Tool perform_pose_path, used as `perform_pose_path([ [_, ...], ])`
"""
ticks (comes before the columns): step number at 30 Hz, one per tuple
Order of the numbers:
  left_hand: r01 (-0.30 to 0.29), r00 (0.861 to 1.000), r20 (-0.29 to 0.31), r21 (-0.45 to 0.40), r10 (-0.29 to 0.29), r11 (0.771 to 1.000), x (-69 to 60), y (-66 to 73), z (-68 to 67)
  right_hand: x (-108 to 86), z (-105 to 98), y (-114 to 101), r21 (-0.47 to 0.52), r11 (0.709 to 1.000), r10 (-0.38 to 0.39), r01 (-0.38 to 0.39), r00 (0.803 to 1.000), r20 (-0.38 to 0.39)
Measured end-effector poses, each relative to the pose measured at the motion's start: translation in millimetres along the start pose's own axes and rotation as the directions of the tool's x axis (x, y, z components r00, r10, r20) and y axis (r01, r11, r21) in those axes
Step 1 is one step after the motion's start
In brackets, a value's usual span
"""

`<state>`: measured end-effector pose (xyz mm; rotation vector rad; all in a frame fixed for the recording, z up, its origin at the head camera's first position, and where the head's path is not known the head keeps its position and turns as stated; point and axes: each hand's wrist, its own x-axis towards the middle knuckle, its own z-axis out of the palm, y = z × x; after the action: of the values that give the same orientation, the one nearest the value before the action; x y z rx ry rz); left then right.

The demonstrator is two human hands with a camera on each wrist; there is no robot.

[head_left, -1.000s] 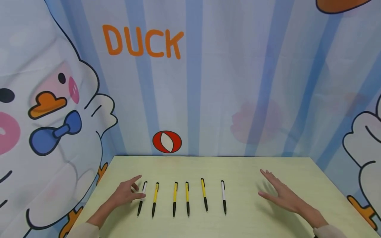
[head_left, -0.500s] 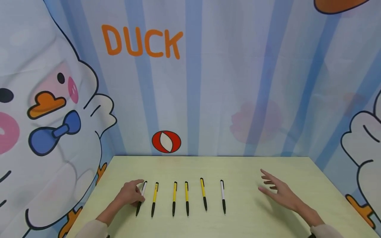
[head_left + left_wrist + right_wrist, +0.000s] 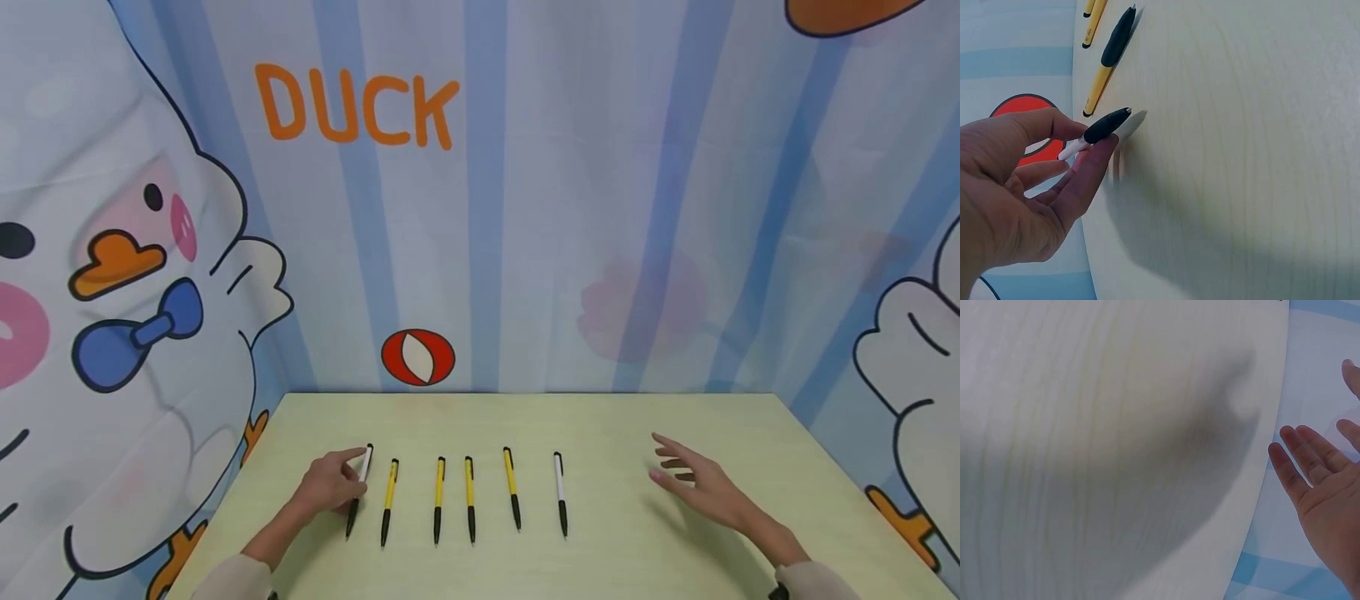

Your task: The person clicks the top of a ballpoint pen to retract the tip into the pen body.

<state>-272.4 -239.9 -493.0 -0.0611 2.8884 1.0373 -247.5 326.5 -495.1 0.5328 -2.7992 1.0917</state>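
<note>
My left hand [image 3: 327,482] pinches a white pen with a black grip [image 3: 1105,126] between thumb and fingers. In the left wrist view this pen is slightly off the table, its shadow beside it. In the head view it is the leftmost of a row of pens. A yellow pen with a black grip [image 3: 389,502] lies just to its right. Over the right part of the table hovers my right hand [image 3: 701,483], fingers extended and apart, holding nothing. The right wrist view shows that hand [image 3: 1329,494] with its palm and spread fingers.
Farther right in the row lie several more yellow pens, one of them a yellow pen [image 3: 439,500] near the middle, and another white pen [image 3: 561,493] at the right end. The pale wooden table [image 3: 637,550] ends at a printed duck curtain [image 3: 540,208] behind.
My left hand closed its fingers on the leftmost white pen and then raised it slightly, moving it a little away from me. My right hand has barely moved.
</note>
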Motion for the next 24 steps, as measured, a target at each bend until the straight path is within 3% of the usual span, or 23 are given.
perform_pose_path([
  [5, 0.010, 1.000, 0.018, -0.115, -0.008, 0.993, -0.9, 6.7, -1.2, -1.0, 0, -1, 0.002, 1.000, -0.024, 0.025, 1.000, -0.008],
  [11, 0.012, 0.999, 0.042, -0.269, -0.001, 0.963, -2.0, 21.9, 0.5, 2.8, 1, -5, 0.005, 0.999, -0.039, 0.039, 0.999, -0.009],
  [24, -0.014, 0.998, 0.053, -0.410, 0.040, 0.912, -9.5, 66.2, 16.2, 15.9, 9, -25, 0.006, 0.994, -0.109, 0.109, 0.994, -0.020],
])
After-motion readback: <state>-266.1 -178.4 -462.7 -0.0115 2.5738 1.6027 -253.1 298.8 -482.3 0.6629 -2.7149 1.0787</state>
